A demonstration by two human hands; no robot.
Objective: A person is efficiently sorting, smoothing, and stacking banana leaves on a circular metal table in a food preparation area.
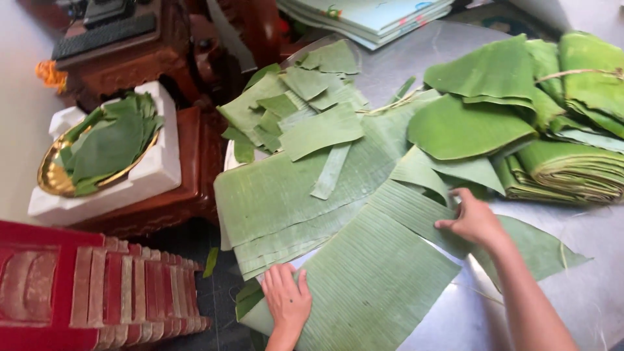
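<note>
Your metal table (585, 286) fills the right side of the frame, buried in greenery. The big banana leaf sheet (370, 279) lies flat at bottom centre, with your left hand (286, 300) pressed open and flat on its near edge and your right hand (474, 220) spread, fingertips on its right edge. It looks light, floppy and easy to tear along the ribs, so I'd grip the edges. Folded leaf bundles (572, 169) sit right; a gold bowl (52, 175) of cut pieces sits left.

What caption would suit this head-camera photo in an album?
Left hand and right hand pressed flat on a large banana leaf on a metal table.
</note>
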